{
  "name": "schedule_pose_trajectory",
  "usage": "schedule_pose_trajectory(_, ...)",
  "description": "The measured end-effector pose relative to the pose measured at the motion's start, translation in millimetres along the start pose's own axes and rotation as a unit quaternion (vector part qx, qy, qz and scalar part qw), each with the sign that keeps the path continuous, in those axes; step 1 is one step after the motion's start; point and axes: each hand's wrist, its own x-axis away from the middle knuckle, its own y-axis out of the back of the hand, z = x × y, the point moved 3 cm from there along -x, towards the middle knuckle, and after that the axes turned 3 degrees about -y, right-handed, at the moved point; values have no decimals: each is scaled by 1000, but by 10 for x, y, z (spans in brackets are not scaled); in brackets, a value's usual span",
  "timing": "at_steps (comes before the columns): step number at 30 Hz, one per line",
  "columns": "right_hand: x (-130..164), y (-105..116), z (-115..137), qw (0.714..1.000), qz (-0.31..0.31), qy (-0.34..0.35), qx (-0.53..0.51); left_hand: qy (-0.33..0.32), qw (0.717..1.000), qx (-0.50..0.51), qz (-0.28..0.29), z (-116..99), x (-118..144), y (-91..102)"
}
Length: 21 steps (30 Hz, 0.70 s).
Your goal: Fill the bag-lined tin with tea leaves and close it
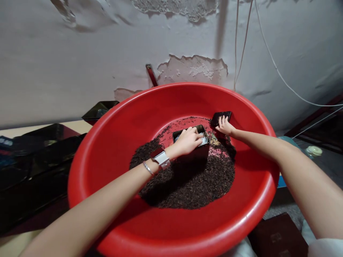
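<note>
A dark rectangular tin (196, 153) stands upright on loose dark tea leaves (187, 189) in a big red basin (171, 233). My left hand (189, 140) reaches over the tin's open top, its fingers bent down onto whitish, film-like plastic (205, 139) inside; the fingertips are partly hidden. To the right, my right hand (224, 125) grips a small black lid (221, 117), tilted low by the basin's far right wall. Between lid and tin, a patch of yellowish bits (214, 140) lies on the basin floor.
Several dark tins (45, 137) crowd the table at left, with another open one (100, 109) behind. A peeling wall (80, 64) rises at the back, cables (270, 53) hanging down it. A dark brown box (278, 235) is at lower right.
</note>
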Motion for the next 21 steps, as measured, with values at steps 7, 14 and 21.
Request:
schedule_pose_trajectory(7,-46,1048,191,987,-99,-94,-80,-26,1000,-17,4,30,-40,-8)
schedule_pose_trajectory(14,410,1786,226,910,-59,-47,-409,-74,997,33,15,83,-25,106)
schedule_pose_trajectory(21,749,2241,365,979,-28,74,-187,114,968,178,-136,365,202,727)
